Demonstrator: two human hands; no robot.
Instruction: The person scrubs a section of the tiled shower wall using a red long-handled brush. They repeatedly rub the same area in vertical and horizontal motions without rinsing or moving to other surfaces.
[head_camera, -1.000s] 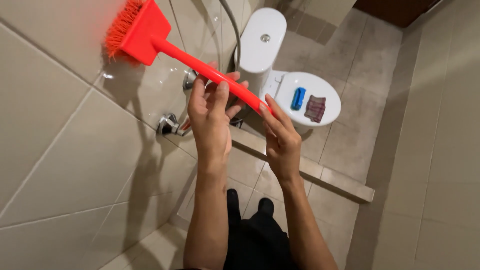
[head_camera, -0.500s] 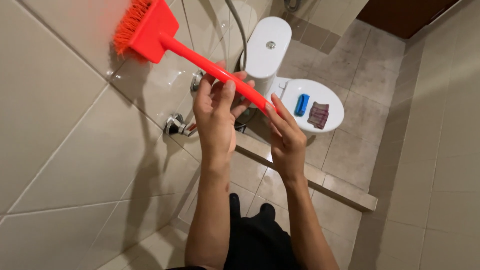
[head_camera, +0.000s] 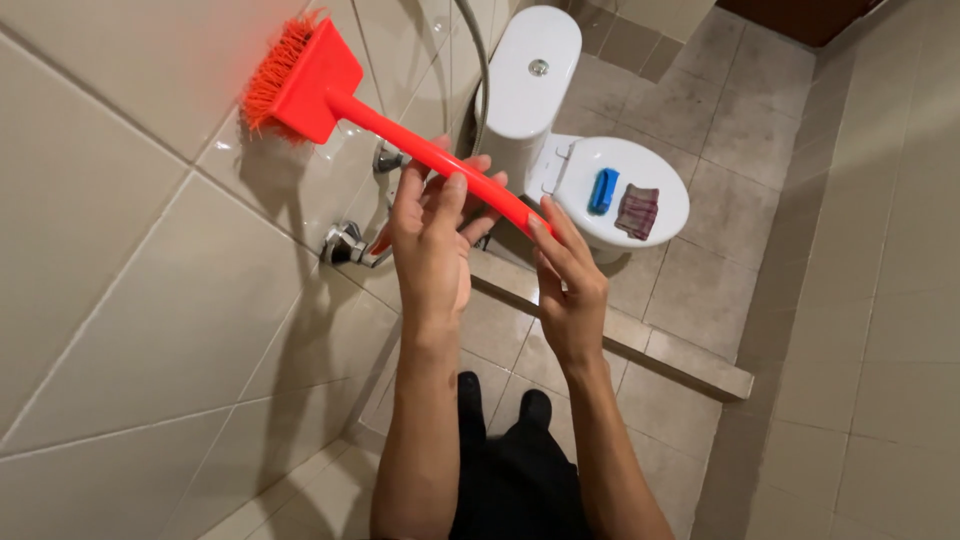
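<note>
I am holding the left hand (head_camera: 432, 240) up in front of the wall, fingers curled loosely around the long handle of the red scrubbing brush (head_camera: 330, 90), gripping it near its middle. The right hand (head_camera: 568, 280) is gripping the same handle lower down, at its end, thumb and fingers wrapping it from below. The handle is running up and to the left from my hands, and the brush head is sitting high on the beige tiled wall (head_camera: 130, 250), bristles pressing against the glossy tile.

Just below and left of my left hand, a chrome tap (head_camera: 348, 245) is sticking out of the wall, and a second metal fitting is showing beside the handle. A hose is hanging down the wall above. Beyond my hands, a white toilet (head_camera: 535, 75) is standing with its lid closed; a small blue object (head_camera: 602, 190) and a folded checked cloth (head_camera: 638, 210) are lying side by side on the lid. A low tiled curb (head_camera: 680, 355) is crossing the floor beneath my arms.
</note>
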